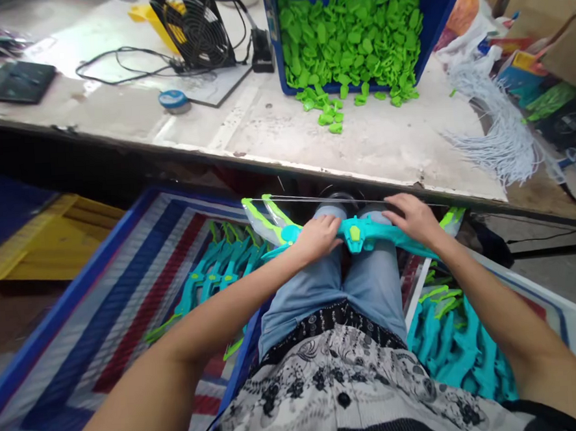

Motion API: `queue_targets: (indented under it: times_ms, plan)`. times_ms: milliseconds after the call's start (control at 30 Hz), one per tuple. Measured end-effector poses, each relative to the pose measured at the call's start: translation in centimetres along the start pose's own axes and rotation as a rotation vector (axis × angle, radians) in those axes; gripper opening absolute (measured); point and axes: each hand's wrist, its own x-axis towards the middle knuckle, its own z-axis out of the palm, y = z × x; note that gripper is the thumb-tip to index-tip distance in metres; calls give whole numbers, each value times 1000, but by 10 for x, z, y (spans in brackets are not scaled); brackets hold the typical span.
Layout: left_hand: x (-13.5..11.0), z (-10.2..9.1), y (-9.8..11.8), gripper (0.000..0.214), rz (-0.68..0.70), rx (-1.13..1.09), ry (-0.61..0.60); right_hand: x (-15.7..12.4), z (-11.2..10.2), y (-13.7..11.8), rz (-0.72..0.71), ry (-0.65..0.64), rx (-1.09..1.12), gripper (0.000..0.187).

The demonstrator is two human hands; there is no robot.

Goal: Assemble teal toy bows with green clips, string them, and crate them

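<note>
A teal toy bow with light green tips lies crosswise over the person's knees, just below the middle of the frame and just under the front edge of the tabletop. Its thin bowstring runs straight along the far side, close to that edge. The left hand is wrapped around the bow's limb just left of the green centre piece, fingers curled over the top. The right hand grips the limb just right of the centre, fingers bent down over it, with the fingertips close to the string.

To the left of the legs, a heap of the same teal bows rests on a red, white and blue striped sack that fills the lower left. To the right of the legs, a second heap of teal and green bows lies in the lower right.

On the tabletop, at the upper middle, a blue crate holds a mass of small green plastic pieces; a few of them have spilled out in front of it. A bundle of white cords lies at the right. A black fan with its cables stands at the upper left, with a small roll of tape in front of it and a flat black pad farther left.
</note>
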Motion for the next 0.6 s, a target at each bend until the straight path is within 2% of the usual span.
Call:
queue_targets:
  times_ms: [100,167,233,300,367,433,500,600]
  plan:
    - [11,-2,9,70,-46,32,-146,-24,18,-2,8,-140,-29,40]
    - [29,-5,11,60,-86,31,-248,-32,24,-2,30,-228,-50,39]
    - [49,-9,11,51,-68,22,-337,-35,24,-2,37,-272,-61,39]
    - [62,-13,9,55,-20,14,-390,-35,22,-1,38,-288,-70,40]
    - [65,-15,8,58,6,-4,-395,-32,20,-4,25,-308,-87,40]
    - [54,-15,5,54,-15,-31,-367,-27,16,-11,-18,-320,-118,41]
    - [30,-15,-1,52,-62,-75,-337,-19,5,-23,-95,-284,-131,43]
    - [-33,-24,-29,55,-136,-161,-382,7,-25,-53,-228,-138,-36,40]
